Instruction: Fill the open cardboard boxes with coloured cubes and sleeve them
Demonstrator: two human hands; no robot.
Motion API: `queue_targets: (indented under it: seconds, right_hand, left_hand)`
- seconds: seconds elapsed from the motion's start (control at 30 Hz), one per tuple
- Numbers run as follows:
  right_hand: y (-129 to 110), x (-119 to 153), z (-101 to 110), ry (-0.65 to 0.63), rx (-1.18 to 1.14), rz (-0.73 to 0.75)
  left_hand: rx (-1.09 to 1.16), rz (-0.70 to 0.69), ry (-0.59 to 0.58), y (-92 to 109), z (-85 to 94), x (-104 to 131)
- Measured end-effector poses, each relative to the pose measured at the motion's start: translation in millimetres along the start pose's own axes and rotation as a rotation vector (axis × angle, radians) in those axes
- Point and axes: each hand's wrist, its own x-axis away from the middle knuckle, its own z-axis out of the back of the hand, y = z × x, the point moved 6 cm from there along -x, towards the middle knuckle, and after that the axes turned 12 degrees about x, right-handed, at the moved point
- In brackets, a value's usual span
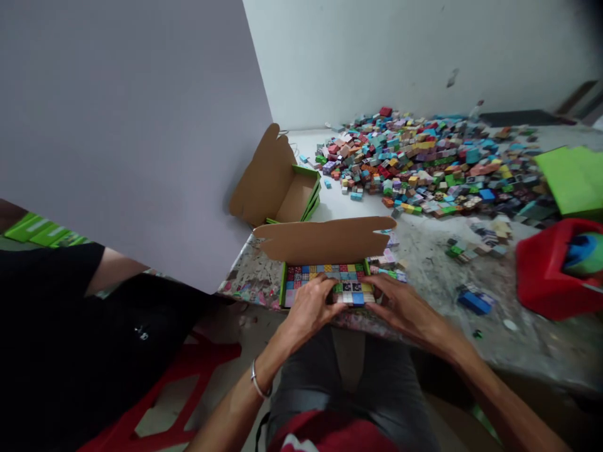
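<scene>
In the head view, a green-edged cardboard box (282,292) lies at the table's front edge with its brown lid (330,242) standing up behind it. Rows of small patterned cubes (325,272) fill the visible inside. My left hand (311,301) and my right hand (400,304) pinch a block of cubes (353,295) from its two ends, at the box's front right part. Whether this block rests fully in the box or sits slightly above it, I cannot tell. My fingers partly hide the cubes and the box's right side.
A heap of loose colourful blocks (424,163) spreads over the back of the table. Open boxes (301,194) are stacked behind left. At right stand a red container (541,270) and green card pieces (575,176). A grey panel (141,125) and a person in black (70,326) are left.
</scene>
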Motion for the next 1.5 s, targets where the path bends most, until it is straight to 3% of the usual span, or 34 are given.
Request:
queue_targets:
  seconds: [0.1,0.2,0.43,0.6,0.73,0.9,1.1,1.23,1.37,1.43,1.5]
  right_hand:
    - [-1.2,-10.9,-16.5,-0.061,0.062,0.028]
    - [-7.4,-8.9,-18.0,-0.069,0.105,0.058]
    - [-27.4,-2.8,-7.3,-0.019,0.246,0.044]
    - [-13.2,16.7,-5.2,0.084,0.309,-0.065]
    - [-8.9,26.1,-4.7,0.15,0.33,-0.154]
    - [-27.9,13.8,-17.8,0.185,0.405,-0.161]
    - [-34.4,7.8,-31.8,0.16,0.254,-0.154]
    - [-1.4,31.2,3.3,0.205,0.253,-0.195]
    - [79.5,82.3,45.6,0.355,0.514,-0.535]
    - [114.1,105.1,48.8,0.33,0.622,-0.66]
    - [133.8,117.8,41.1,0.28,0.629,-0.67]
  left_hand:
    - [0.047,0.008,-0.04,-21.4,-4.9,-0.3]
    - [0.06,0.005,-0.07,-27.7,-9.0,0.9]
    - [0.018,-0.024,-0.074,-14.7,-3.1,17.1]
    - [-0.056,-0.129,-0.025,-4.3,-12.3,27.2]
    - [-0.114,-0.222,-0.045,0.0,-25.3,21.6]
    - [-0.166,-0.273,-0.089,1.7,-37.1,13.4]
    - [-0.248,-0.319,-0.054,-2.1,-43.0,10.8]
    - [-0.297,-0.362,-0.02,-3.0,-45.1,7.4]
    - [-0.311,-0.381,0.015,-3.8,-46.4,6.7]
    - [-0.323,-0.381,0.03,-4.6,-46.9,7.1]
    - [-0.33,-0.38,0.035,-5.2,-47.5,7.6]
